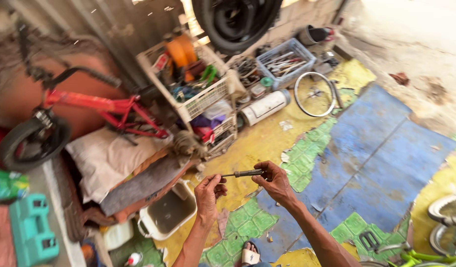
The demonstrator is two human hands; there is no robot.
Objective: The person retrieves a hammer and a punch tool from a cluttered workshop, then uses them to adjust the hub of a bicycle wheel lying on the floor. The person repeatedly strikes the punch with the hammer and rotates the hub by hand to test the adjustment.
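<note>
A short dark metal rod (241,173), like an axle, is held level between both my hands over the floor. My left hand (208,192) pinches its thin left end. My right hand (274,181) grips its thicker right end. Below my hands lie a patchwork floor mat (366,143) in blue, green and yellow, and my sandalled foot (249,255).
A red bicycle frame (107,106) leans at the left above a cushion (109,158). White wire baskets (200,101) and a blue crate (286,62) hold tools. A white tub (168,213), a white cylinder (265,106), a loose wheel rim (315,94), a tyre (235,22) and a green bike (425,257) surround me.
</note>
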